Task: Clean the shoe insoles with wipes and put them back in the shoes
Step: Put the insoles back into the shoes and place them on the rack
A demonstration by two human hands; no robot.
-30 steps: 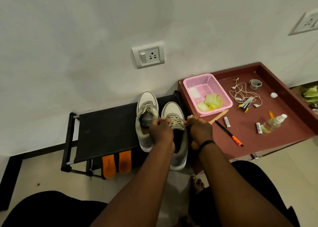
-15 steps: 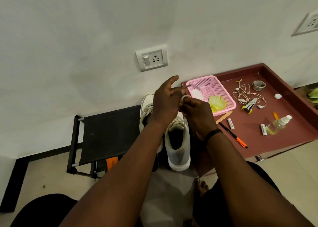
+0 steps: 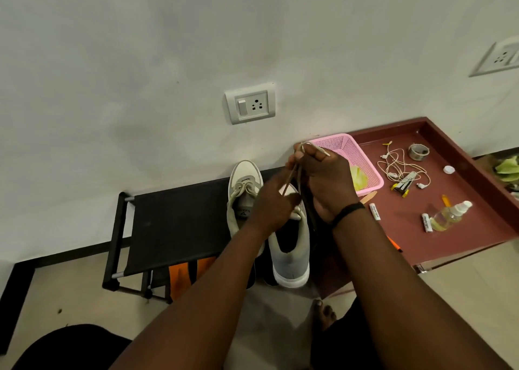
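Laces up on the right-hand shoe, rack by the wall.

The right-hand shoe [image 3: 290,246] stands beside its laced twin [image 3: 244,198] on the black rack [image 3: 174,229]; I'd judge it light and soft-walled, best steadied at the collar. My right hand [image 3: 323,179] pinches the limp laces [image 3: 297,173] high; my left hand [image 3: 271,204] curls round them lower.

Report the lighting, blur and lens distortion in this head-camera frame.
Head view: light is dim and even, with no glare. The wide lens bows the wall socket and the maroon tray. The right hand pinching the shoelace looks slightly soft, while the right-side shoe stays fairly sharp.
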